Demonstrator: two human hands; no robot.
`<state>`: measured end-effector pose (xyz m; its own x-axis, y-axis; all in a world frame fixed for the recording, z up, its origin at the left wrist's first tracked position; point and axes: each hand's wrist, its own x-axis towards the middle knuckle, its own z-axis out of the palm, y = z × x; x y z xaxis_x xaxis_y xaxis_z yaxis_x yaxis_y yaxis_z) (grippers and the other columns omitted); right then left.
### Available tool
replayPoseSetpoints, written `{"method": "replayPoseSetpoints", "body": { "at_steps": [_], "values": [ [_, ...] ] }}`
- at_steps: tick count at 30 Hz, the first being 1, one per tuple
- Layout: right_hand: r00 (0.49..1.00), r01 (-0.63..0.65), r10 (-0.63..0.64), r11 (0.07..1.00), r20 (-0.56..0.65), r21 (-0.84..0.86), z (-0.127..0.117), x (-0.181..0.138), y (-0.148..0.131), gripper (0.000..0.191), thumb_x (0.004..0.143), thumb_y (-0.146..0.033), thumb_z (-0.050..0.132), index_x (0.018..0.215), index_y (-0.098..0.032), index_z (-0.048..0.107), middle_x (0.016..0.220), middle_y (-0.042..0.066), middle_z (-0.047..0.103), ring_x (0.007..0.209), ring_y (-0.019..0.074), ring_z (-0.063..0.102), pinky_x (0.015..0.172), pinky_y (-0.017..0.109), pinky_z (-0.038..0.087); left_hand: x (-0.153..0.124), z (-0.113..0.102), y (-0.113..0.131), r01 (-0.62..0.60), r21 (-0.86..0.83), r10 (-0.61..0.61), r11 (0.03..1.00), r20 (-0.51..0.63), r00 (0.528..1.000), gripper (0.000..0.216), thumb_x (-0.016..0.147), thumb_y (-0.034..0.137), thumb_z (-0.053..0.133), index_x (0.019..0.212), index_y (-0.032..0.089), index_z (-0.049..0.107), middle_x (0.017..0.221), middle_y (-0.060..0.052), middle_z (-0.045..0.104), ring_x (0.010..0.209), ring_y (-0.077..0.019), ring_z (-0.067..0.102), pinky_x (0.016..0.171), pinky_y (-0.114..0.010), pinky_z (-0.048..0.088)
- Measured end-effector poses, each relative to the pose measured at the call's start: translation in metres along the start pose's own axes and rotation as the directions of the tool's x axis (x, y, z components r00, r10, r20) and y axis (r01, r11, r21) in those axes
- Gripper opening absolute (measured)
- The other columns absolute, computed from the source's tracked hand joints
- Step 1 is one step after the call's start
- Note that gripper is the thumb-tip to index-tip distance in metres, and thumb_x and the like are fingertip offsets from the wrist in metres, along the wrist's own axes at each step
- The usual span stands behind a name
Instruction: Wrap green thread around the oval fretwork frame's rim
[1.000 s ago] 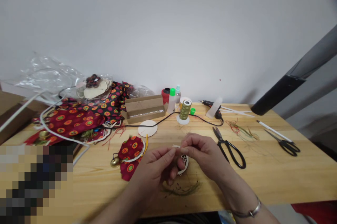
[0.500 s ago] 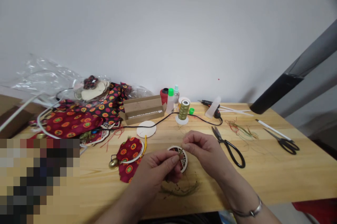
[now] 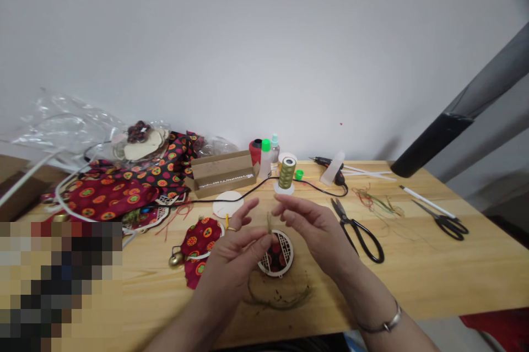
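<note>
My left hand [image 3: 243, 250] pinches a small bundle of olive-green threads [image 3: 269, 224] between thumb and index finger, with its other fingers lifted away. My right hand [image 3: 309, 228] hovers just right of the bundle, fingers stretched and slightly apart, and nothing shows in it. Below both hands lies a round white lattice disc [image 3: 288, 244] with dark red patterned fabric behind its openings. Nearer the table's front edge are loose olive thread ends [image 3: 285, 305]. Partly behind my left hand sits a red patterned fabric piece [image 3: 200, 236] with a brass bell [image 3: 176, 259].
Black-handled shears [image 3: 359, 233] lie right of my right hand, with scissors [image 3: 444, 222] farther right. A green thread spool [image 3: 286, 174], a green-capped bottle [image 3: 265, 159], a glue gun [image 3: 326, 163] and an open cardboard box [image 3: 223, 173] stand toward the wall. Patterned fabric [image 3: 111, 192] is heaped at left.
My right hand's fingers have come off the threads and spread. My left hand has shifted left, its outer fingers lifting, and still pinches the bundle. More of the lattice disc shows.
</note>
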<state>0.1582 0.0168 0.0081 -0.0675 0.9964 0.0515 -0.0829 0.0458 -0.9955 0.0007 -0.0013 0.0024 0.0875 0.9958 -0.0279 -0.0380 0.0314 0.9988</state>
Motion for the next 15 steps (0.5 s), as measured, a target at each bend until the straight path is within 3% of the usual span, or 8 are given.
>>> {"method": "replayPoseSetpoints", "body": {
  "at_steps": [3, 5, 7, 11, 15],
  "values": [
    [0.996, -0.044, 0.049, 0.996, -0.071, 0.075, 0.000, 0.001, 0.008, 0.027, 0.078, -0.027, 0.061, 0.103, -0.021, 0.067, 0.087, 0.003, 0.072, 0.077, 0.0132, 0.062, 0.079, 0.032, 0.048, 0.001, 0.001, 0.001, 0.018, -0.138, -0.033, 0.990, -0.102, 0.994, 0.012, 0.070, 0.028, 0.071, 0.062, 0.020, 0.074, 0.144, -0.002, 0.038, 0.124, -0.0267, 0.036, 0.099, -0.033, 0.032],
    [0.996, -0.073, 0.078, 0.993, -0.050, 0.094, 0.003, 0.001, 0.011, 0.024, 0.078, -0.027, 0.061, 0.100, -0.019, 0.069, 0.085, 0.004, 0.072, 0.078, 0.0148, 0.064, 0.080, 0.034, 0.049, 0.002, 0.001, 0.001, 0.033, -0.239, -0.061, 0.970, -0.112, 0.992, 0.007, 0.069, 0.027, 0.072, 0.066, 0.021, 0.075, 0.145, 0.001, 0.035, 0.125, -0.0243, 0.035, 0.095, -0.028, 0.036],
    [0.998, -0.069, 0.068, 0.994, 0.014, 0.079, 0.009, 0.000, 0.013, 0.021, 0.080, -0.027, 0.060, 0.097, -0.020, 0.070, 0.089, 0.005, 0.073, 0.086, 0.0169, 0.065, 0.086, 0.037, 0.047, 0.004, 0.001, 0.002, 0.051, -0.326, -0.086, 0.944, -0.093, 0.992, 0.005, 0.068, 0.025, 0.073, 0.070, 0.021, 0.076, 0.144, 0.001, 0.037, 0.124, -0.0224, 0.037, 0.091, -0.024, 0.039],
    [0.988, -0.008, -0.006, 0.996, 0.156, 0.092, 0.022, -0.001, 0.012, 0.024, 0.083, -0.027, 0.057, 0.104, -0.022, 0.069, 0.108, 0.004, 0.070, 0.107, 0.0181, 0.059, 0.100, 0.038, 0.038, 0.008, 0.000, -0.002, 0.111, -0.460, -0.160, 0.881, -0.070, 0.985, 0.011, 0.066, 0.024, 0.075, 0.076, 0.020, 0.076, 0.126, -0.003, 0.054, 0.118, -0.0209, 0.044, 0.091, -0.024, 0.041],
    [0.953, -0.061, -0.008, 0.974, 0.303, 0.218, 0.030, 0.000, 0.011, 0.029, 0.086, -0.030, 0.054, 0.111, -0.021, 0.065, 0.113, 0.004, 0.067, 0.112, 0.0181, 0.055, 0.101, 0.036, 0.036, 0.010, -0.003, -0.005, 0.090, -0.485, -0.138, 0.870, -0.064, 0.988, 0.015, 0.069, 0.022, 0.073, 0.083, 0.020, 0.076, 0.136, -0.001, 0.046, 0.115, -0.0183, 0.046, 0.084, -0.019, 0.042]
  ]
}}
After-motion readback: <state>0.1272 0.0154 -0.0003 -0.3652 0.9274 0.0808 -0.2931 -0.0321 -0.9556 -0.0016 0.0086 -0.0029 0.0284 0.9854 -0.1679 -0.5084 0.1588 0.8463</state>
